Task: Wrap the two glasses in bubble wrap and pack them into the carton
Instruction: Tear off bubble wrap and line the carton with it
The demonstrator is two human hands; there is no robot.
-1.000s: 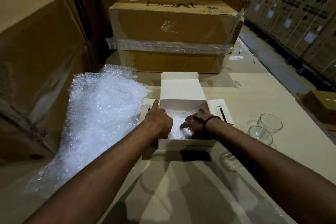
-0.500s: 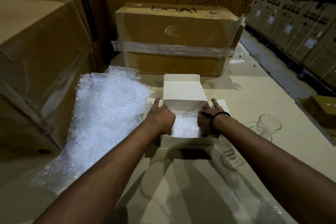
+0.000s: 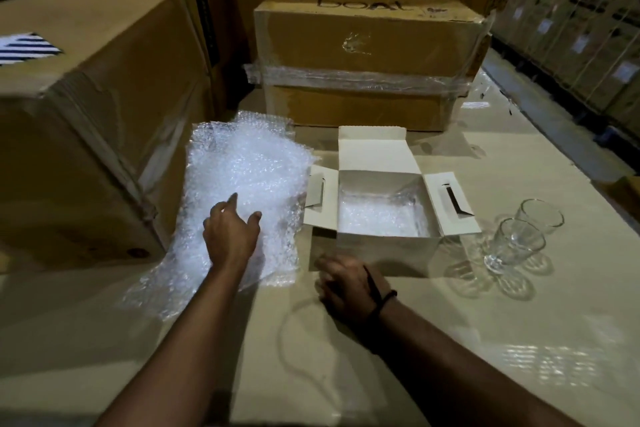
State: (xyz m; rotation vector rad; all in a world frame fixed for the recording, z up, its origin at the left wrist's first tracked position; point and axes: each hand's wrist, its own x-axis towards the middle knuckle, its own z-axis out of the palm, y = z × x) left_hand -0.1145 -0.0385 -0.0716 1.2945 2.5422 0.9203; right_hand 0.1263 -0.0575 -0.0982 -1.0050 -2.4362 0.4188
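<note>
A small white carton point(image 3: 384, 248) stands open on the table, flaps spread, with a piece of bubble wrap point(image 3: 377, 218) lining its bottom. Two clear glasses stand upright just right of it, one nearer point(image 3: 516, 244) and one behind it point(image 3: 539, 215). A pile of bubble wrap sheets point(image 3: 242, 177) lies left of the carton. My left hand point(image 3: 230, 237) lies over this pile with fingers spread and straight. My right hand point(image 3: 349, 282) hovers low over the table in front of the carton, fingers loosely extended, holding nothing.
A large brown box point(image 3: 86, 121) stands at the left. A film-wrapped brown box point(image 3: 363, 59) sits behind the carton. Stacked boxes line the aisle at the far right point(image 3: 588, 28). The table point(image 3: 311, 374) stretches bare towards me.
Both hands have come out of the carton. The left hand moved left onto the bubble wrap pile; the right hand drew back in front of the carton. The lining stays inside.
</note>
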